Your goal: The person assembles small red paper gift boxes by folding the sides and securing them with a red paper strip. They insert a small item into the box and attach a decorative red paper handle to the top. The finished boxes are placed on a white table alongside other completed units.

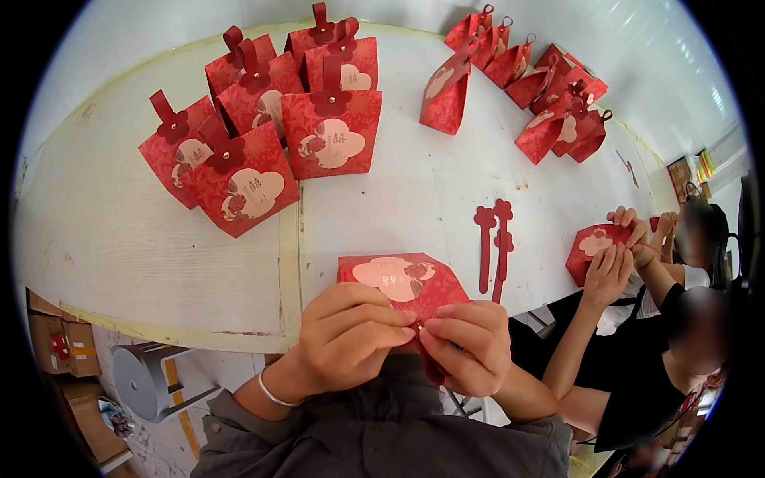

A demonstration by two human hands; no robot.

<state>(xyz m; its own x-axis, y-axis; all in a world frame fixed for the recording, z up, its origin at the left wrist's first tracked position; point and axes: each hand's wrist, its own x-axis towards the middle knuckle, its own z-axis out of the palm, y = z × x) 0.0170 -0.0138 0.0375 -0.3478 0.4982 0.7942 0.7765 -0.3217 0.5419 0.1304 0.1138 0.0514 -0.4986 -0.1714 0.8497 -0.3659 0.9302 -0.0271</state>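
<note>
At the near table edge a red paper gift box with a pale flower-shaped label lies tipped, its top toward me. My left hand is closed, thumb and fingertips pinching the box's top edge. My right hand pinches the same top from the other side, closed on a dark red paper strap that hangs below the fingers. A small shiny spot shows between the fingertips; the fingers cover most of it. To the right of the box lie several loose dark red flower-ended straps.
Several finished red boxes with strap handles stand at the left back; more boxes stand at the right back. Small gold fasteners lie mid-table. At right a co-worker's hands hold another red box. A grey stool stands left.
</note>
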